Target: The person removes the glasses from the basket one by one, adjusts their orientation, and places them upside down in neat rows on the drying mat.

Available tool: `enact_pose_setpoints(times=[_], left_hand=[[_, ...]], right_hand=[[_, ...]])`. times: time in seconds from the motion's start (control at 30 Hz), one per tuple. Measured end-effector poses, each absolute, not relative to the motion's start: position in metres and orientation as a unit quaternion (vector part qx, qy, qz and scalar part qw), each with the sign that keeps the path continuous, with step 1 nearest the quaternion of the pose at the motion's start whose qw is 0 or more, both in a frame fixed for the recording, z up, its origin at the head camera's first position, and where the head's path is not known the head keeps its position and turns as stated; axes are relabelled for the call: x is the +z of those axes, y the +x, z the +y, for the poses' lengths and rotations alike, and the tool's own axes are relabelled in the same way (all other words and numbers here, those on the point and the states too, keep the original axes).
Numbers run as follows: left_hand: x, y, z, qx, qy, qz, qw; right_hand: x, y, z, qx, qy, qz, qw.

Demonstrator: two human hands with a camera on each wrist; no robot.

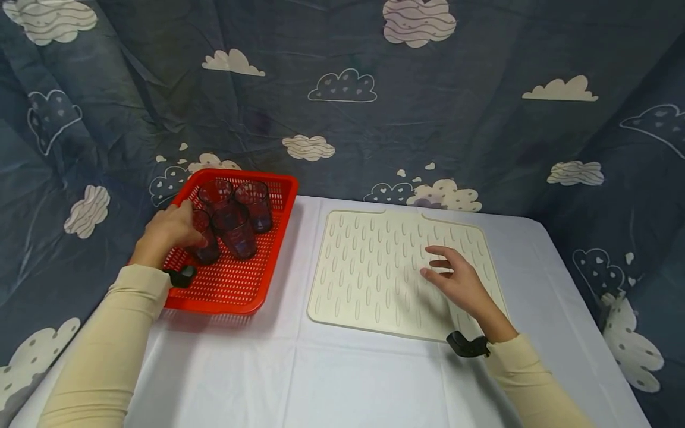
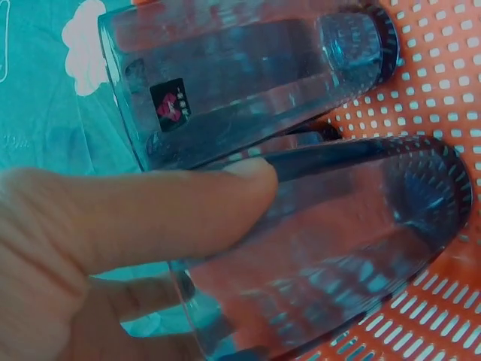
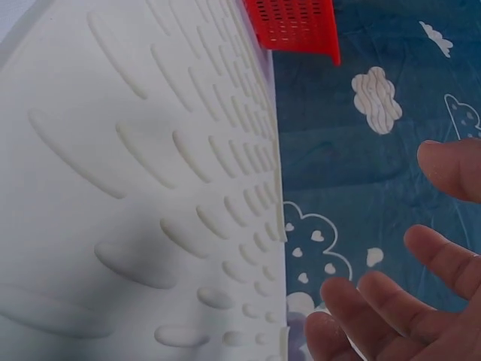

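A dark, tinted drinking glass [image 2: 323, 248] stands tilted in the red plastic basket [image 1: 280, 238], at its left side. My left hand [image 1: 171, 232] grips this glass near the rim, thumb along the near side and fingers behind it. Beside it are several similar glasses [image 1: 238, 235]; one glass [image 2: 240, 83] in the left wrist view bears a small dark label with a pink mark. Over the cream ridged mat [image 1: 364, 267], my right hand [image 1: 455, 282] hovers with its fingers apart and relaxed, holding nothing.
A white cloth [image 1: 342, 380] covers the table under the basket and mat. Behind and at the sides hangs a dark blue curtain [image 1: 321, 47] with cloud prints. The basket's back edge is close to the curtain. Black straps with small mounts [image 1: 468, 345] sit on the wrists.
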State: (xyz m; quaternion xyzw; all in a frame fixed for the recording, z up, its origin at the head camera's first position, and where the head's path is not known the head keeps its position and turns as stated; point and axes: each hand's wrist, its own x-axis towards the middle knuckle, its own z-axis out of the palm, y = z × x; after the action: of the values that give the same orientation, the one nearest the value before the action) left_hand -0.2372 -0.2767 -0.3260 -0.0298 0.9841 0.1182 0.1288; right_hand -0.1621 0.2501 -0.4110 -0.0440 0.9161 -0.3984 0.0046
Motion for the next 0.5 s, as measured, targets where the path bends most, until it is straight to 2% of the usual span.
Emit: enact_pose_setpoints(times=[0.2,0.5], left_hand=[[-0.326,-0.238,-0.282,0.125,-0.018,0.983,0.133],[-0.323,-0.226,-0.293,0.148,-0.013,0.986,0.081]], right_hand=[[-0.412,-0.16,0.253,-0.405,-0.042,0.913,0.006],[-0.412,-0.157,0.259,-0.406,-0.033,0.913,0.011]])
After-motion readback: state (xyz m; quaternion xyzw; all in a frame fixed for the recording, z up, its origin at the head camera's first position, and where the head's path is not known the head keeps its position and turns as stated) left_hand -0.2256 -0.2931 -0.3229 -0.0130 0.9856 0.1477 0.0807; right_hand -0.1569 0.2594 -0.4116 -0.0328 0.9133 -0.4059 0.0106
